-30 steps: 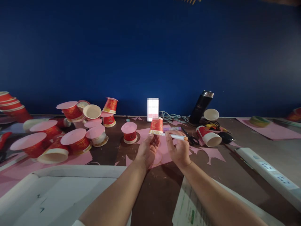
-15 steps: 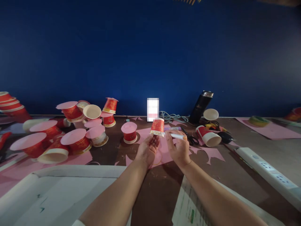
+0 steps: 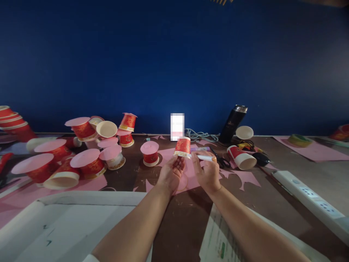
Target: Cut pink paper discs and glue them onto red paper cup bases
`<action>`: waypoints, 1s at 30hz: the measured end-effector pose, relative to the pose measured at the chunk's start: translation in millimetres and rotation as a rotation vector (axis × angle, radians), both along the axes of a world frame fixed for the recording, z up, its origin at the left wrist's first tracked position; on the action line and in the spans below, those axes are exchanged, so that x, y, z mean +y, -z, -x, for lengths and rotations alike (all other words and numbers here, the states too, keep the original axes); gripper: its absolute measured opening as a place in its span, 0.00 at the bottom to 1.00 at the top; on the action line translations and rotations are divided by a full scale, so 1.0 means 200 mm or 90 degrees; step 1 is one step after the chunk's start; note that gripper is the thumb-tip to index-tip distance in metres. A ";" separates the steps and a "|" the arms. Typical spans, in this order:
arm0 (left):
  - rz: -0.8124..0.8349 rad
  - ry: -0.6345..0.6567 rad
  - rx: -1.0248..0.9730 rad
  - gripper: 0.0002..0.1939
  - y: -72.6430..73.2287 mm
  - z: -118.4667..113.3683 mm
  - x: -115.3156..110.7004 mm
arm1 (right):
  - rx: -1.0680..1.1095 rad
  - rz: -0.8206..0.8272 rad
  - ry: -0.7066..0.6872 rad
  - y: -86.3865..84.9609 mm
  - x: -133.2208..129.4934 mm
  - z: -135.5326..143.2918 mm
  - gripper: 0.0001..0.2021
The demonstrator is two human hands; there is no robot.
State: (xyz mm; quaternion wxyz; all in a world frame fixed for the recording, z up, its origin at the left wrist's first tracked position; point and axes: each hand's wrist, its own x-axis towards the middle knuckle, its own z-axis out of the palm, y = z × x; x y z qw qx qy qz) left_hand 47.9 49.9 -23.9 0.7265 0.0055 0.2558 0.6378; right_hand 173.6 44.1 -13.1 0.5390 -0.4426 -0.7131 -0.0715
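Note:
My left hand (image 3: 172, 174) grips a red paper cup (image 3: 182, 146) from below; the cup is upside down, its cream rim towards me. In my right hand (image 3: 207, 171) is a white marker (image 3: 204, 157), its tip end close to the cup's rim; whether it touches I cannot tell. Beneath both hands lies a pink paper sheet (image 3: 188, 180) with a round outline on it. Left of my hands stands an upturned red cup (image 3: 150, 160) topped with a pink paper disc (image 3: 149, 147).
Several red cups with pink discs (image 3: 86, 163) crowd the left. A white box lid (image 3: 89, 198) lies in front. To the right are scissors (image 3: 224, 162), a lying cup (image 3: 242, 158), a black flask (image 3: 231, 125), a computer mouse (image 3: 261, 159) and a power strip (image 3: 311, 198). A blue wall (image 3: 174, 65) rises behind.

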 end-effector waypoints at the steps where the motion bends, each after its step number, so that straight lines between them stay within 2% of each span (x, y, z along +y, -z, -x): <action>1: 0.000 0.000 0.000 0.06 0.00 0.00 0.00 | -0.002 0.004 -0.003 0.00 0.00 0.00 0.09; 11: 0.007 -0.002 0.000 0.05 0.00 0.00 0.00 | 0.009 -0.022 0.022 -0.01 -0.01 0.01 0.09; 22: -0.002 -0.008 -0.006 0.05 0.01 0.02 0.01 | 0.041 -0.007 -0.005 -0.02 -0.01 0.00 0.08; 25: -0.017 0.007 -0.012 0.05 0.01 0.03 0.01 | 0.135 0.040 -0.038 0.00 0.01 0.01 0.09; 30: -0.039 0.012 -0.021 0.07 -0.01 0.03 0.00 | 0.490 0.239 -0.129 0.07 0.09 0.02 0.13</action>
